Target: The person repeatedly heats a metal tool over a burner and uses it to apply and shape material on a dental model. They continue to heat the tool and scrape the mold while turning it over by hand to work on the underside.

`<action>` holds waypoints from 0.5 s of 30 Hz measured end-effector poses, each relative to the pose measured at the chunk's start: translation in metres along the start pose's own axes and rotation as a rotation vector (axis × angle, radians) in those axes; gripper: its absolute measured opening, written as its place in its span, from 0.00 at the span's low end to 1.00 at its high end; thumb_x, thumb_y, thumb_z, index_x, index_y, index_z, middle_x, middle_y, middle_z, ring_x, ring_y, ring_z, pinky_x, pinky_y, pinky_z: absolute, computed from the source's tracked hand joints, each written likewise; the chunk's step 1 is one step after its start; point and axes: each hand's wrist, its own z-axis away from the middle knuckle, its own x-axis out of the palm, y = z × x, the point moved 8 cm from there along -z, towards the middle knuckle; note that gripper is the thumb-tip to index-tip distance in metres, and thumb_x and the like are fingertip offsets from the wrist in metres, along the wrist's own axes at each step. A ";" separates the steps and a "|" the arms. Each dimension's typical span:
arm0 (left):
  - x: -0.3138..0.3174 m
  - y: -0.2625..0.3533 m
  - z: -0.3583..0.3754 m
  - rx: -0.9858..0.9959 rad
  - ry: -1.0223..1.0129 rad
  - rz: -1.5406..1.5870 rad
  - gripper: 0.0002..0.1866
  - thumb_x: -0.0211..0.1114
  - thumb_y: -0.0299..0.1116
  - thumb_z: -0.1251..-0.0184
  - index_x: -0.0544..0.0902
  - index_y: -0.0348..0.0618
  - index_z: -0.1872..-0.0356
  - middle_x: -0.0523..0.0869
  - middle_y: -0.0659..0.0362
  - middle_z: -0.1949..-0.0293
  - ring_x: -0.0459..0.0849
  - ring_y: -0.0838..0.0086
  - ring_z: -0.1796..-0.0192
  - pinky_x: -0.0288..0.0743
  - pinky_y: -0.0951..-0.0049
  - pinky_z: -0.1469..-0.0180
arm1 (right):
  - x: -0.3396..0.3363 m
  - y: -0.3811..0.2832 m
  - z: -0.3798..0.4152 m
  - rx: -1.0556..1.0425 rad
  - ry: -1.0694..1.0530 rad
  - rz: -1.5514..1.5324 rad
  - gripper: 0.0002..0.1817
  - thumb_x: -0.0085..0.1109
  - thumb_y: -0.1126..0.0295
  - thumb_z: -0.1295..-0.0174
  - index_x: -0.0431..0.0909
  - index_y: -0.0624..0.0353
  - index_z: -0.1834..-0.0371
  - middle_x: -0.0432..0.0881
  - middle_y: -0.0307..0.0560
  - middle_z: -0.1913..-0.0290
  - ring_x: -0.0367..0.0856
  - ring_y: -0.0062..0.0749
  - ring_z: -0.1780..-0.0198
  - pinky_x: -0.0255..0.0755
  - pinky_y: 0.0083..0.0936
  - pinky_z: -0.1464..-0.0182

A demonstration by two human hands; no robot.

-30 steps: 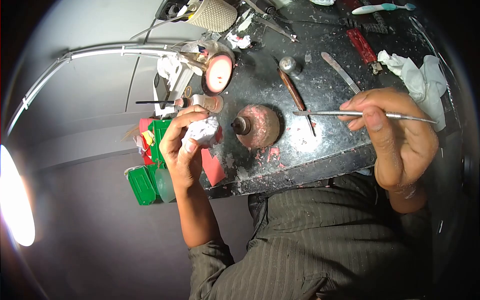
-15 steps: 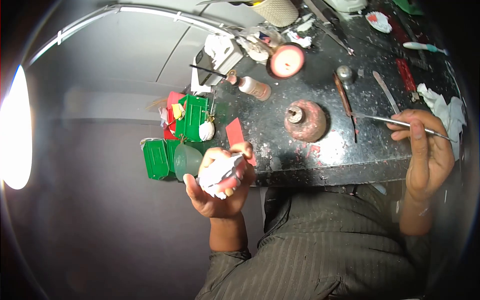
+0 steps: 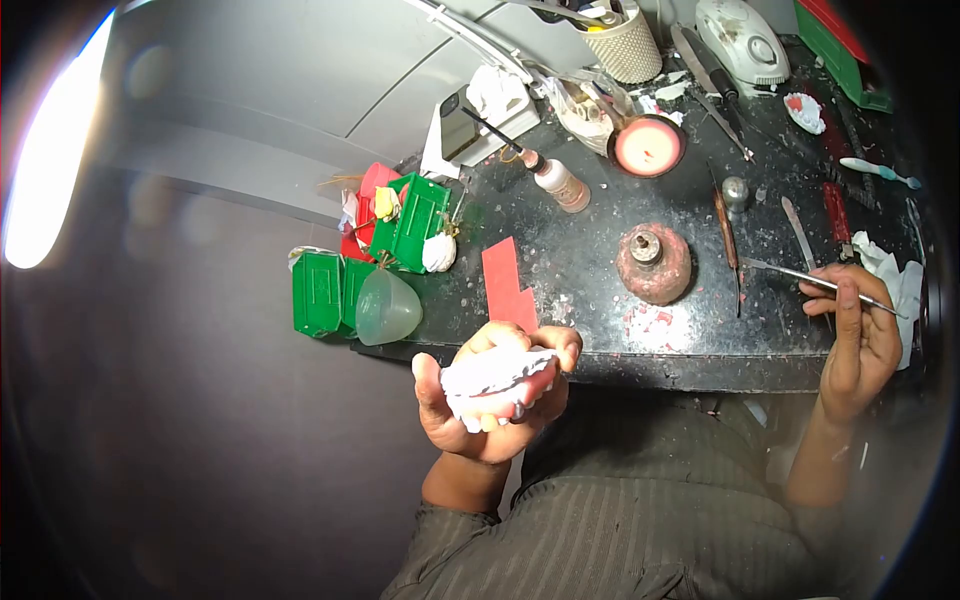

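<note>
My left hand point(image 3: 485, 435) holds a white plaster dental model point(image 3: 492, 374) with pink wax and a few teeth along its lower side, in front of the table's edge. Between the thumb and fingers of my right hand point(image 3: 855, 345) is a thin metal tool point(image 3: 825, 283), its flat tip pointing left over the tabletop. A pink sheet point(image 3: 508, 285) lies just beyond the model. The pink-stained round burner point(image 3: 654, 264) stands between my two hands, with pink crumbs beside it.
On the black table point(image 3: 580, 240) are a bottle with a brush point(image 3: 562, 187), a bowl of pink wax point(image 3: 649, 146), a brown-handled tool point(image 3: 726, 228) and a knife point(image 3: 798, 225). Green boxes point(image 3: 318, 293) and a translucent bowl point(image 3: 388, 307) sit at the left.
The view has shifted, so the table items appear displaced. My left hand has turned the model, whose white base now lies more level. My right hand still holds the tool.
</note>
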 end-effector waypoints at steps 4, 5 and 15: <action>0.004 -0.002 0.000 -0.048 -0.043 0.028 0.38 0.53 0.66 0.31 0.73 0.41 0.37 0.69 0.38 0.44 0.72 0.77 0.67 0.70 0.75 0.60 | -0.001 0.001 0.001 0.013 0.013 -0.003 0.10 0.47 0.78 0.27 0.76 0.75 0.54 0.83 0.60 0.58 0.86 0.35 0.63 0.80 0.21 0.61; 0.005 -0.003 0.001 -0.056 -0.054 0.046 0.38 0.53 0.66 0.31 0.73 0.41 0.37 0.69 0.38 0.44 0.72 0.77 0.67 0.71 0.75 0.60 | -0.001 0.001 0.001 0.012 0.013 -0.003 0.10 0.47 0.78 0.27 0.76 0.75 0.54 0.83 0.60 0.58 0.86 0.35 0.63 0.80 0.21 0.61; -0.035 0.033 -0.041 0.218 0.170 -0.536 0.42 0.53 0.68 0.32 0.72 0.30 0.45 0.76 0.36 0.49 0.79 0.67 0.64 0.75 0.73 0.63 | -0.002 -0.001 0.001 0.028 0.069 -0.034 0.08 0.50 0.79 0.29 0.78 0.74 0.56 0.84 0.60 0.60 0.85 0.35 0.65 0.80 0.20 0.63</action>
